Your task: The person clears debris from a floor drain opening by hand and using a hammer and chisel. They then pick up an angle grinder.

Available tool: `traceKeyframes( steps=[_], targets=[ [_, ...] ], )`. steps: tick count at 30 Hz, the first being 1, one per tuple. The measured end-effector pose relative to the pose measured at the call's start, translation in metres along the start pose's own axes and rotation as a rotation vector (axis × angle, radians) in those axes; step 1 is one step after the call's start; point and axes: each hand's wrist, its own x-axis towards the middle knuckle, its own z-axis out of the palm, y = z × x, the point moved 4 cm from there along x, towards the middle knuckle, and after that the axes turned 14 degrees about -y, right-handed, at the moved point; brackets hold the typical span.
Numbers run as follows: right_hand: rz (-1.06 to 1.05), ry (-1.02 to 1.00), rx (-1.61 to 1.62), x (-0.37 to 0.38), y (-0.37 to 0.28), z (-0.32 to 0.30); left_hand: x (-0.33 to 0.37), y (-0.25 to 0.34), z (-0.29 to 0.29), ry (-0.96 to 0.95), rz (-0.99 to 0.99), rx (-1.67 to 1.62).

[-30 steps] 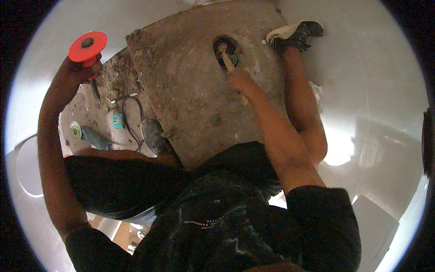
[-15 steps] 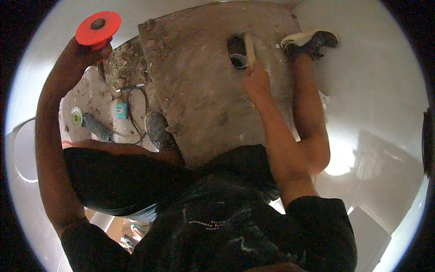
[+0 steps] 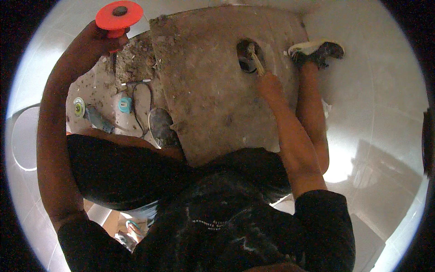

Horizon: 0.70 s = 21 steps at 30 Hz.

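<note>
My left hand [image 3: 102,47] is raised at the upper left, closed round a chisel [image 3: 129,20] with a wide red hand guard. Its dark shaft points down below my fist. My right hand [image 3: 272,87] grips a tool with a pale wooden handle [image 3: 258,64]. That tool's far end lies over an oval dark hole [image 3: 241,55] in a brown, dirt-covered board [image 3: 208,95], and its head cannot be made out. The board stretches in front of me between my legs.
Left of the board lie a teal tape measure [image 3: 124,104], a dark cord [image 3: 137,115], a pen-like white stick [image 3: 136,82] and an angle grinder [image 3: 96,119]. Loose rubble [image 3: 138,59] borders the board's left edge. My shoes [image 3: 161,127] flank it.
The chisel and my left hand have shifted right and slightly up in view. My right hand has moved slightly right and down, and the wooden handle now tilts across the hole.
</note>
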Motion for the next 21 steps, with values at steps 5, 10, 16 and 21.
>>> traceKeyframes(
  steps=[5,10,16,21],
  targets=[
    [-0.085,0.024,0.005,-0.032,-0.013,-0.021,0.0,-0.019,0.004,0.005,-0.053,0.092],
    [-0.024,-0.086,0.03,-0.024,0.016,-0.011,0.006,0.005,0.005,0.022,-0.058,0.173],
    [-0.031,0.369,0.307,-0.072,0.05,0.017,-0.001,-0.004,0.009,0.019,-0.145,0.155],
    [-0.042,0.403,0.486,-0.08,0.087,0.031,0.01,0.004,0.011,0.034,-0.187,0.258]
  ],
)
